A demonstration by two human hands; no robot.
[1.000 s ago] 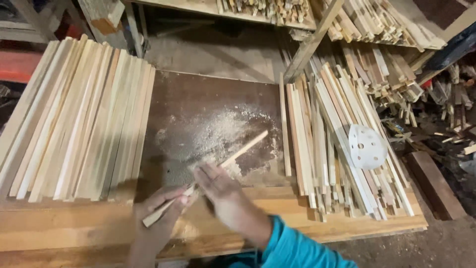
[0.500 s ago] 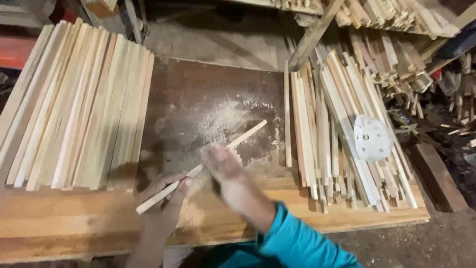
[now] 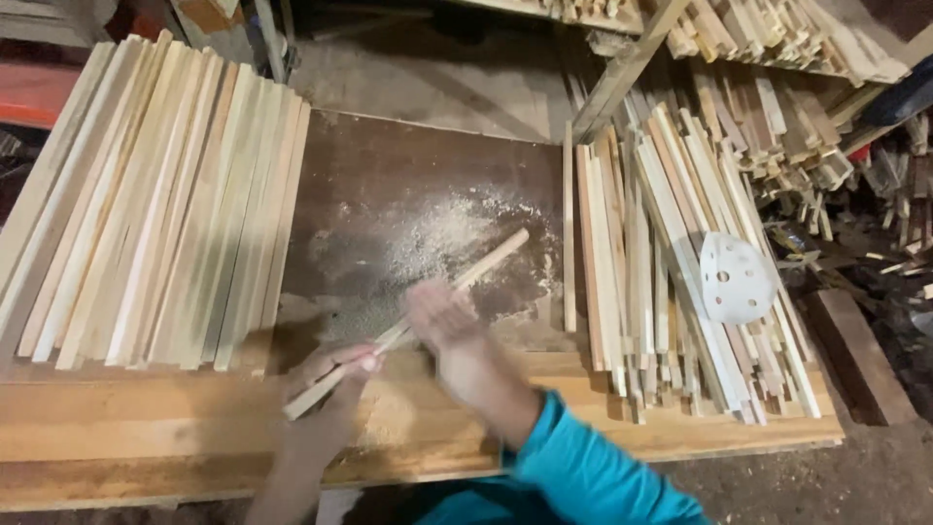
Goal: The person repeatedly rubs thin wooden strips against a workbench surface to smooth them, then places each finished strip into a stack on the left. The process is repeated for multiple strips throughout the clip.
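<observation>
Workshop bench seen from above: a dark brown, matt board (image 3: 418, 185) forms the working surface, edged at the front by a broad orange-toned wooden plank (image 3: 146, 418) with visible grain. Pale, powdery sawdust (image 3: 428, 243) lies scattered over the middle of the dark board, thickest near its centre. On the left, a neat bank of long, pale, square-edged wooden slats (image 3: 155, 204) lies side by side, smooth-faced and nearly parallel, fanning slightly toward the top. On the right, a looser heap of thin, rougher wooden strips (image 3: 661, 272) overlaps in several layers; on it rests a round white perforated disc (image 3: 735, 277), slightly domed. Further offcuts are piled on the shelf and floor beyond, at upper right. A single slim, light-coloured wooden stick (image 3: 486, 264) lies diagonally across the sawdust, its upper end free over the dark board, its lower end reaching the front plank. The left hand (image 3: 335, 374) is closed about the stick near its lower end, fingers wrapped over it. The right hand (image 3: 449, 326), blurred, lies on the stick's middle, fingers curled over it; how tightly it clasps cannot be told, nor whether anything lies under the palm. A turquoise fabric sleeve (image 3: 583, 467) covers the right forearm
</observation>
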